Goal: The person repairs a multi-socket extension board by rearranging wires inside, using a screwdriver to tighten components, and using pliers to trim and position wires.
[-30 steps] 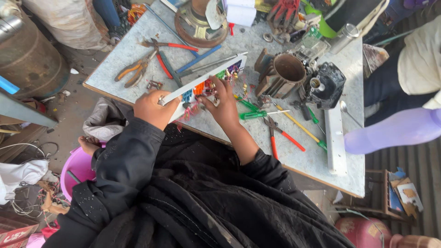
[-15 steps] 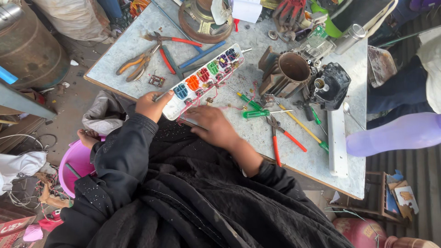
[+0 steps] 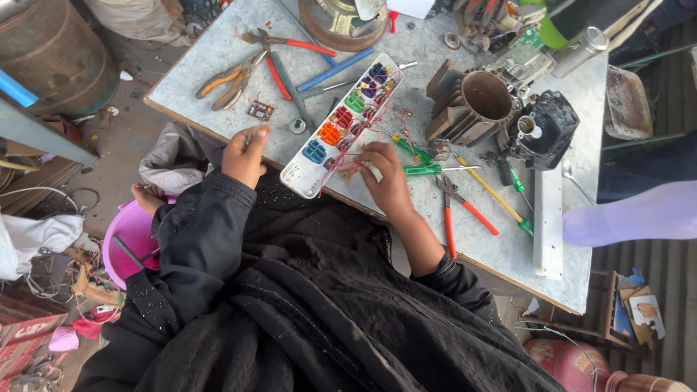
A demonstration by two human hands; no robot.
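- Red printed carton point(image 3: 25, 341), flattened, on the floor at lower left.
- Blue and orange packages point(image 3: 630, 313) on the low shelf at lower right.

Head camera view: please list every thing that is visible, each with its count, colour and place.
power strip: one, white with coloured sockets and red wires, open, table front middle
table: one, grey, dusty
pliers: one, orange handles, table left
cutters: one, red handles, behind the strip
circuit piece: one, small, near left hand
green screwdrivers: two, right of the strip
red-handled pliers: one, table front right
motor housing: one, brown, right of middle
black motor part: one, beside the housing
white bar: one, table right edge
pink tub: one, on floor, left
left hand: at table edge, holds nothing clearly visible
right hand: on the strip's wires
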